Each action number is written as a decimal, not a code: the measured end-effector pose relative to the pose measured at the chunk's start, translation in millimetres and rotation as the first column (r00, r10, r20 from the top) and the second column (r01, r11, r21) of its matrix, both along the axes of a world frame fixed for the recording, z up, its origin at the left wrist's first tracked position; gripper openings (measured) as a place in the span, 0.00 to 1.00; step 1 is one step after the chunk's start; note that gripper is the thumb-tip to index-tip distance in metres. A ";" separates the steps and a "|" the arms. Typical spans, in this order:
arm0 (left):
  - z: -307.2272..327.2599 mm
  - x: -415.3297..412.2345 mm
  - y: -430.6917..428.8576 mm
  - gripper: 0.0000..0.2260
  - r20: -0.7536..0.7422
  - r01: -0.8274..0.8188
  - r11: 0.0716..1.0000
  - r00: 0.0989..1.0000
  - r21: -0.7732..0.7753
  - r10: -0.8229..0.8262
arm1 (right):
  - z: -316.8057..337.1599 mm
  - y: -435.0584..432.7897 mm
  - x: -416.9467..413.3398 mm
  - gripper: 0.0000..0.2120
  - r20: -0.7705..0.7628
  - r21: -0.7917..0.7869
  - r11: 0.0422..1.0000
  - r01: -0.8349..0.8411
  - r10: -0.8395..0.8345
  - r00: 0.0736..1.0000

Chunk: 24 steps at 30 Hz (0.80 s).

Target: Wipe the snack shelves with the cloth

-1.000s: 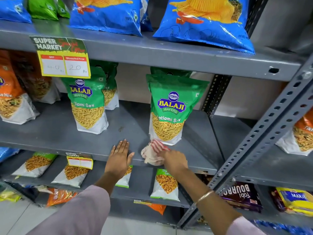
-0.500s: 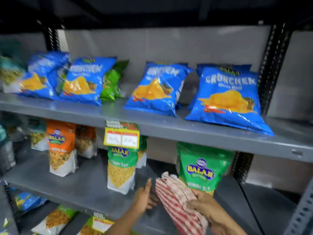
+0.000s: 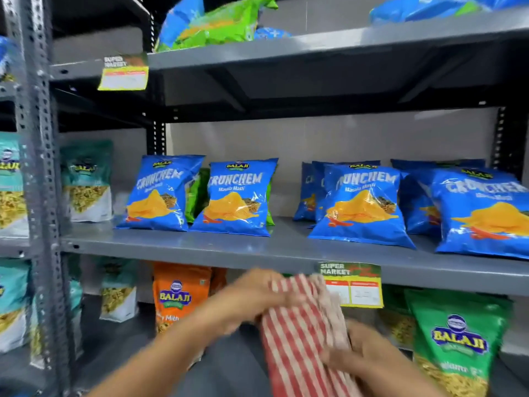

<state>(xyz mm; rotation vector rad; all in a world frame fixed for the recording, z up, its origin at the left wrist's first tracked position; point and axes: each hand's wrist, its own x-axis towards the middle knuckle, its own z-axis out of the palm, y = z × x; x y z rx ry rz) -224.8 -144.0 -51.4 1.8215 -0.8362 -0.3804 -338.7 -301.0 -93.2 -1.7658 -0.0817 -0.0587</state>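
The right hand (image 3: 369,356) grips the lower part of the cloth (image 3: 303,336), its fingers (image 3: 340,359) wrapped over the red-and-white striped fabric. The left hand (image 3: 243,299) meets the upper edge of the same cloth from the left; motion blur hides how far its fingers are curled, so I cannot tell whether they pinch the fabric or only press against it. The cloth stands between the two hands, held up in the air in front of the lower shelf opening, not touching any shelf surface that can be seen.

Just right of the fingers, level with the top of the cloth, a yellow price tag (image 3: 353,285) hangs from the front edge of the middle shelf (image 3: 200,249). Left of the left hand sits an orange snack pouch (image 3: 177,296); right of the right hand stands a green snack pouch (image 3: 458,339), both on the level below that shelf.

Above the hands, on the middle shelf, blue chip bags (image 3: 237,196) lean in a row, with bare grey shelf in front of them. Higher still, the top shelf (image 3: 315,44) carries a green bag (image 3: 217,21) and a second price tag (image 3: 124,73) on its edge. Far left of the hands, a perforated grey upright (image 3: 40,196) separates this bay from teal pouches (image 3: 86,181).
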 end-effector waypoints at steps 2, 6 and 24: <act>34.6 21.4 3.5 0.11 0.114 -0.076 0.997 0.990 -0.009 0.077 | 25.9 10.6 14.1 0.13 0.058 -0.017 0.995 0.102 -0.101 0.993; 89.8 68.5 -14.4 0.12 0.210 -0.165 0.982 0.961 -0.092 0.181 | 95.3 21.2 60.4 0.10 0.150 -0.018 0.950 0.313 -0.307 0.940; 60.0 173.6 -86.2 0.22 0.633 -0.471 0.876 0.711 0.104 0.307 | 99.8 -18.3 185.7 0.15 0.334 -0.672 0.369 0.643 -0.624 0.707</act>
